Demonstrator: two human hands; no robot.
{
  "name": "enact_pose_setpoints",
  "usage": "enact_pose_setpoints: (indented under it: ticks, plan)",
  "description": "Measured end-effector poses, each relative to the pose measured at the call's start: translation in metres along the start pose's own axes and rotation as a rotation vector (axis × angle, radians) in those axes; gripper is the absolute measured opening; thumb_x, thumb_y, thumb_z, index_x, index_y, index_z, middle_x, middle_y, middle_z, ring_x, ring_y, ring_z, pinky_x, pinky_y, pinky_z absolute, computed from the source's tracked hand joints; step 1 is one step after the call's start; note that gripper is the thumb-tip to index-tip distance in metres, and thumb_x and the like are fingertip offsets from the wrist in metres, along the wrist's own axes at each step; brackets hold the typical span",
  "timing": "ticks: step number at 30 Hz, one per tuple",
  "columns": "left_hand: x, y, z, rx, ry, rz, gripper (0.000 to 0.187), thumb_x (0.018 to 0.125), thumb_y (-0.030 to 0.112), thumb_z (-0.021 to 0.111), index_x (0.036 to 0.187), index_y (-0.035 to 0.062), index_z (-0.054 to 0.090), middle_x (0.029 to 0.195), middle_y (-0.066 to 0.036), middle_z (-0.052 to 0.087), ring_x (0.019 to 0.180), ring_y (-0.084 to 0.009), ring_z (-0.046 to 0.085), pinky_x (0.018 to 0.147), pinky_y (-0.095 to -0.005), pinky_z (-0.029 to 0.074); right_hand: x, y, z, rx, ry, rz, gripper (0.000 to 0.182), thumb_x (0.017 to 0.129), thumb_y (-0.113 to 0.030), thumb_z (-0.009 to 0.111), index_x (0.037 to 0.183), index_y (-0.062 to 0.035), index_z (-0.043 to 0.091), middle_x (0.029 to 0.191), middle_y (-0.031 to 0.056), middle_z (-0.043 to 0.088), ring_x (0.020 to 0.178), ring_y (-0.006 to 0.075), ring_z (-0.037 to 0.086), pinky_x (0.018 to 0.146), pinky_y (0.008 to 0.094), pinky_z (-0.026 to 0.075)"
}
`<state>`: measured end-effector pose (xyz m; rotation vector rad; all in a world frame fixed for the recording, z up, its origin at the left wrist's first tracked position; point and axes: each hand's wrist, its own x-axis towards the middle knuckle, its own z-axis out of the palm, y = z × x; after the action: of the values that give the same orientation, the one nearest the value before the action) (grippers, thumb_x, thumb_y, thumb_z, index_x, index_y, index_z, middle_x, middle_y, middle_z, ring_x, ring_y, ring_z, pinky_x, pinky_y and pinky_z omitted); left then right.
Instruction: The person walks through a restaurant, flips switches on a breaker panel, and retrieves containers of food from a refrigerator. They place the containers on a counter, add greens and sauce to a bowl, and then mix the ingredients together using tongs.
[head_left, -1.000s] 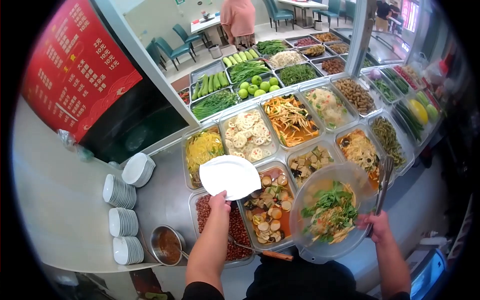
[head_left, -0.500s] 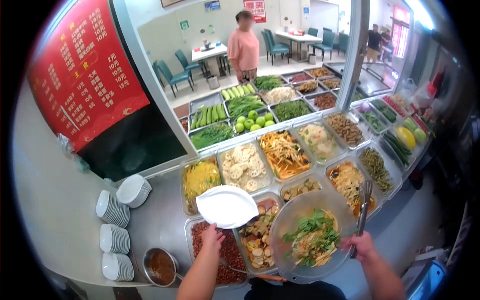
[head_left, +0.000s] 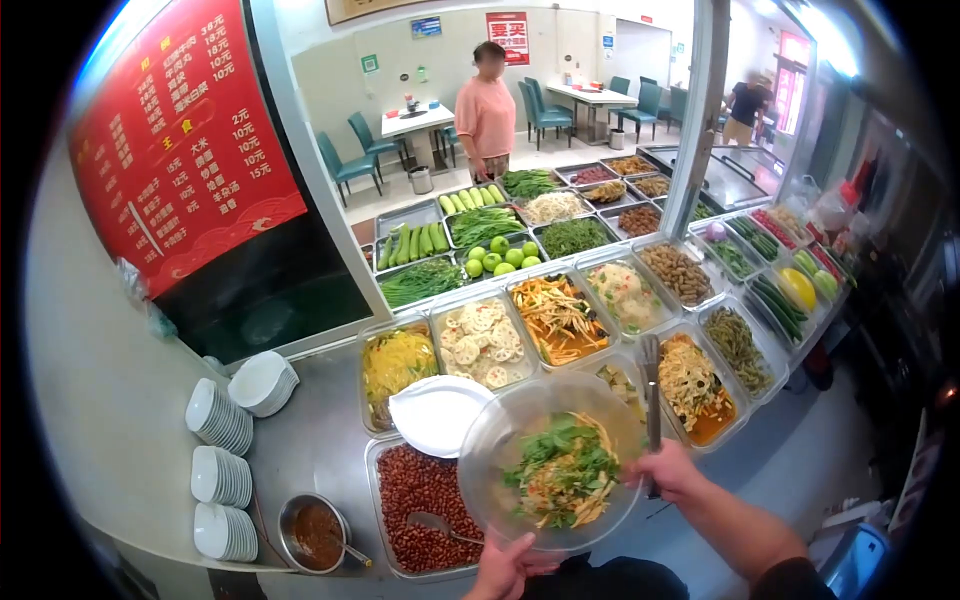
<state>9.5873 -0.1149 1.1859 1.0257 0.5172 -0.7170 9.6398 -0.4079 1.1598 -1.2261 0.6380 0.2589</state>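
A translucent mixing bowl (head_left: pixel 485 470) is tilted in front of me, with shredded salad and green leaves (head_left: pixel 562 470) inside. My left hand (head_left: pixel 508 565) grips its near rim from below, thumb on the outside. At the bowl's right edge, my right hand (head_left: pixel 668 470) is closed round metal tongs (head_left: pixel 652 400) that point upward, and it also holds the bowl's rim. Just beyond the bowl, an oval white plate (head_left: pixel 435 412) rests across the edges of the trays. A spoon (head_left: pixel 432 522) lies in the tray of red peanuts (head_left: pixel 415 485) left of my left hand.
Stacked white dishes (head_left: pixel 222 475) stand at left, near a pot of brown sauce (head_left: pixel 316 530) with a ladle. Trays of lotus root (head_left: pixel 485 340), shredded salad (head_left: pixel 560 320) and vegetables fill the counter. A person in a pink top (head_left: pixel 487 120) stands beyond it.
My left hand has left the white plate and taken hold of the bowl's near rim. The bowl, with my right hand and the tongs, has shifted left over the mushroom-like slices.
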Motion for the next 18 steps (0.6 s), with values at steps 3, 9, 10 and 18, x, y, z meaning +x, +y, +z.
enact_pose_setpoints:
  ticks: [3,9,10,18]
  plan:
    - [0.003,-0.003,-0.022,-0.228,0.072,-0.017,0.047,0.082,0.007,0.057,0.126,0.0098,0.041,0.1,-0.014,0.062,0.088,-0.0327,0.064,0.058,-0.0431,0.056,0.01,0.007,0.021,-0.044,-0.035,-0.093,0.019,0.072,0.004,0.063,0.09,0.0037,0.056,0.079,0.0149,0.063,0.066,0.0259,0.065,0.06,0.037,0.056]
    - [0.01,-0.009,-0.095,-0.39,0.005,-0.131,0.039,0.086,0.021,0.052,0.124,0.0128,0.049,0.111,-0.017,0.061,0.098,-0.041,0.06,0.077,-0.0571,0.051,-0.01,0.002,0.054,-0.367,-0.036,-0.161,0.018,0.068,-0.008,0.07,0.08,-0.002,0.058,0.069,0.0052,0.059,0.06,0.0146,0.057,0.053,0.0283,0.045]
    - [-0.001,0.001,-0.105,-0.437,-0.065,-0.084,0.037,0.088,0.028,0.051,0.121,0.0128,0.053,0.112,-0.016,0.061,0.102,-0.0423,0.058,0.082,-0.0592,0.048,-0.014,-0.001,0.056,-0.35,-0.002,-0.162,0.018,0.068,-0.008,0.07,0.08,-0.002,0.058,0.069,0.0052,0.059,0.06,0.0146,0.057,0.053,0.0283,0.045]
    - [-0.007,0.038,-0.135,0.206,-0.198,-0.176,0.085,0.08,0.035,0.064,0.147,0.0215,0.015,0.139,-0.014,0.041,0.107,-0.04,0.059,0.073,-0.054,0.054,-0.014,0.001,0.068,-0.488,-0.167,-0.196,0.021,0.074,-0.014,0.064,0.091,-0.0015,0.062,0.075,0.0093,0.065,0.065,0.0197,0.061,0.061,0.0326,0.05]
